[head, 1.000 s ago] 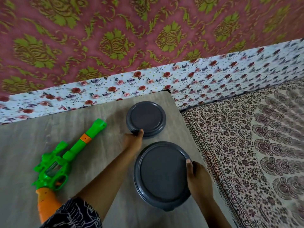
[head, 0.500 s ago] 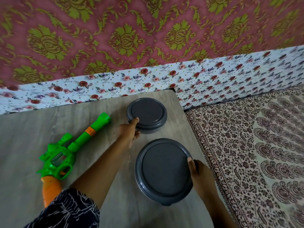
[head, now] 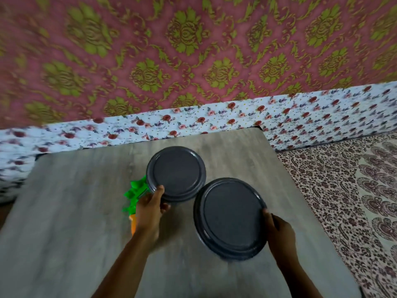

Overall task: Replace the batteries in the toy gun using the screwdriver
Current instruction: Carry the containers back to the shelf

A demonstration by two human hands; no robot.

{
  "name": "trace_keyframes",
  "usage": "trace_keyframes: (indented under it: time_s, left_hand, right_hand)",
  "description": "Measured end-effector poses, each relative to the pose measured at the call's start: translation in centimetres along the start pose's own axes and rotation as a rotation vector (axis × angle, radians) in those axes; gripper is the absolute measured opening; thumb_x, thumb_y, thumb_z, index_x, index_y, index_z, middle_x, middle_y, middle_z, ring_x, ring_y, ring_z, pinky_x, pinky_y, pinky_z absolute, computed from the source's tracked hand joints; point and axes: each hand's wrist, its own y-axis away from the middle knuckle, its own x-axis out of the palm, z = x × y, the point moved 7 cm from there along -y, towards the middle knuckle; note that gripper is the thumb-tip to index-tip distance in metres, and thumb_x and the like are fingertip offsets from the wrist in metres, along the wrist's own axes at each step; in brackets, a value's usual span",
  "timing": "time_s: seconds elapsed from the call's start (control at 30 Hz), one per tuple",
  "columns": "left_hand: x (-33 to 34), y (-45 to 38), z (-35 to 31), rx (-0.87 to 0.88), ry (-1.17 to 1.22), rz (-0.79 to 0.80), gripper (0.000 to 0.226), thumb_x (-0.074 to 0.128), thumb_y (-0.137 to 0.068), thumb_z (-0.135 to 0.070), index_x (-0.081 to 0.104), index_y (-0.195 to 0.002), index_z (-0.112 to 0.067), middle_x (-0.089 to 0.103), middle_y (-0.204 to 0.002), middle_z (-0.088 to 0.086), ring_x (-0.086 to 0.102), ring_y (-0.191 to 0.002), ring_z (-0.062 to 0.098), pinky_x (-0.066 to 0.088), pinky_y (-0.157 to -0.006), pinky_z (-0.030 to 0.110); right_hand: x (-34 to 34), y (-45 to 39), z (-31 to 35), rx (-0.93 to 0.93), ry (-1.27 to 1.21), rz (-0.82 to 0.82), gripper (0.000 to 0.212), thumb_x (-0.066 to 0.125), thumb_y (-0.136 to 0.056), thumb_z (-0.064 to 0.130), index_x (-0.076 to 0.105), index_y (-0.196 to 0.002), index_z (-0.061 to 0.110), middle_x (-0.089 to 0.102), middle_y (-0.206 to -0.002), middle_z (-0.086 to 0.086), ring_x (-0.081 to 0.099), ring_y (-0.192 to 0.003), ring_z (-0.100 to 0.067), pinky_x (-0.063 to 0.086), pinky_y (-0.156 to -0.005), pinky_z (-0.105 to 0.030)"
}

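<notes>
Two dark grey round lidded containers are lifted above the wooden table (head: 71,211). My left hand (head: 150,208) grips the near edge of the smaller container (head: 177,173). My right hand (head: 277,229) holds the right rim of the larger container (head: 231,218), which tilts. The green and orange toy gun (head: 135,195) lies on the table, mostly hidden behind my left hand and the smaller container. No screwdriver or batteries are visible. The frame is motion-blurred.
A white floral cushion edge (head: 214,121) runs along the table's far side under a pink and green patterned wall. A patterned brown bedspread (head: 343,190) lies to the right of the table.
Both containers have been lifted off the table and moved left and nearer. The smaller one now covers most of the toy gun. The camera view has shifted.
</notes>
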Motion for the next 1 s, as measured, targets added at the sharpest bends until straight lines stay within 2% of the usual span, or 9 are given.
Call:
trace_keyframes:
  time_s: [0.1,0.17,0.27,0.4,0.5,0.6,0.73,1.0]
  left_hand:
    - [-5.4,0.2,-0.5,-0.003,0.056,-0.015,0.022,0.059,-0.090,-0.015,0.052,-0.070,-0.008,0.054,-0.053,0.003,0.050,-0.038,0.005,0.047,-0.041,0.016]
    - [-8.3,0.2,-0.7,0.019,0.022,-0.028,0.028,0.059,-0.090,-0.017,0.048,-0.066,-0.007,0.051,-0.054,0.007,0.051,-0.042,0.011,0.045,-0.043,0.021]
    - [-13.2,0.8,-0.9,0.052,-0.005,-0.069,0.033,0.062,-0.089,-0.020,0.047,-0.061,-0.009,0.051,-0.054,0.007,0.050,-0.052,0.019,0.044,-0.055,0.030]
    - [-17.8,2.1,-1.1,0.029,0.074,-0.133,0.029,0.061,-0.089,-0.014,0.047,-0.064,-0.008,0.049,-0.062,0.010,0.048,-0.056,0.020,0.044,-0.061,0.034]
    - [-19.8,2.7,-0.9,0.016,0.099,-0.154,0.022,0.060,-0.089,-0.015,0.050,-0.073,-0.005,0.053,-0.070,0.014,0.052,-0.062,0.021,0.048,-0.065,0.033]
    - [-21.1,3.6,-0.8,0.013,0.131,-0.199,0.023,0.059,-0.090,-0.015,0.049,-0.072,-0.006,0.055,-0.073,0.015,0.055,-0.067,0.021,0.050,-0.065,0.032]
    - [-22.2,5.2,-1.0,0.010,0.189,-0.221,0.016,0.054,-0.092,-0.015,0.054,-0.080,-0.005,0.060,-0.081,0.013,0.059,-0.076,0.022,0.049,-0.069,0.031]
    - [-28.0,7.4,-0.2,-0.001,0.287,-0.368,0.015,0.054,-0.092,-0.020,0.054,-0.085,-0.007,0.060,-0.087,0.014,0.060,-0.084,0.023,0.048,-0.072,0.029]
  right_hand:
    - [2.4,2.8,3.2,-0.115,0.054,-0.026,0.050,0.039,-0.095,0.036,0.033,-0.051,0.014,0.035,-0.047,-0.002,0.036,-0.046,-0.019,0.024,-0.048,-0.029]
    - [3.5,4.2,4.5,-0.147,0.049,-0.046,0.048,0.039,-0.095,0.036,0.036,-0.053,0.013,0.039,-0.048,-0.004,0.039,-0.047,-0.019,0.026,-0.048,-0.029]
    - [5.1,6.0,4.9,-0.123,0.013,-0.059,0.049,0.040,-0.095,0.036,0.037,-0.054,0.010,0.040,-0.050,-0.007,0.039,-0.049,-0.022,0.026,-0.049,-0.030]
    - [5.9,7.1,5.1,-0.120,-0.035,-0.082,0.053,0.043,-0.093,0.039,0.038,-0.052,0.007,0.040,-0.048,-0.013,0.039,-0.047,-0.025,0.026,-0.051,-0.030]
    - [6.3,7.5,5.7,-0.152,-0.073,-0.073,0.054,0.045,-0.093,0.038,0.038,-0.051,0.006,0.041,-0.047,-0.014,0.039,-0.046,-0.025,0.027,-0.051,-0.030]
    - [7.2,7.7,6.9,-0.177,-0.098,-0.040,0.053,0.047,-0.093,0.035,0.038,-0.051,0.004,0.041,-0.047,-0.015,0.039,-0.047,-0.026,0.027,-0.051,-0.030]
    - [9.3,8.0,8.3,-0.199,-0.139,0.001,0.052,0.048,-0.093,0.033,0.035,-0.049,0.008,0.040,-0.047,-0.012,0.039,-0.049,-0.027,0.029,-0.051,-0.032]
    - [14.3,9.3,10.0,-0.241,-0.139,0.089,0.051,0.050,-0.092,0.033,0.037,-0.047,0.015,0.043,-0.046,-0.008,0.050,-0.051,-0.033,0.039,-0.055,-0.035]
